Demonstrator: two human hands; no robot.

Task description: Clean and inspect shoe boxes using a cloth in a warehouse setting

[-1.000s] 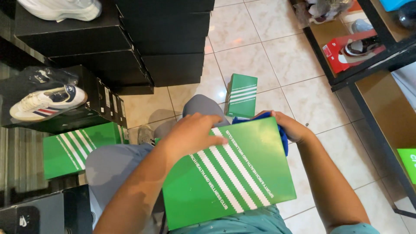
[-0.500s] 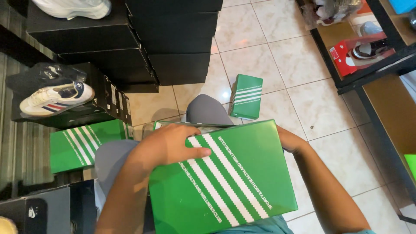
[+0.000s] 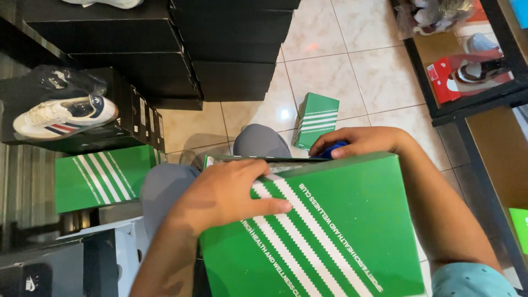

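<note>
The green shoebox (image 3: 324, 231) with white diagonal stripes on its lid rests on the seated person's lap, above grey-trousered knees (image 3: 258, 142), and fills the lower middle of the view. Its lid sits on the box but does not look fully seated: along the far edge a thin gap shows, and something blue (image 3: 331, 149) peeks out there. The left hand (image 3: 228, 192) lies flat on the near-left part of the lid, fingers spread and pressing down, not curled around anything. The right hand (image 3: 360, 142) curls over the far edge of the box, its fingertips at the blue item; whether they pinch it or only push against it cannot be told from here.

As a judgement, the lid is mostly down and the contents are nearly all inside; what seems left is tucking the blue piece in and pressing the far edge shut.

Around the person, a small green box (image 3: 314, 121) stands on the tiled floor (image 3: 352, 66) just beyond the knees. Another green striped box (image 3: 102, 177) lies to the left, below a white sneaker (image 3: 63, 116) resting on a black box. Stacks of black boxes (image 3: 220, 49) rise at the top, and a red box (image 3: 467, 77) holding a shoe sits on a dark shelf at the right.
</note>
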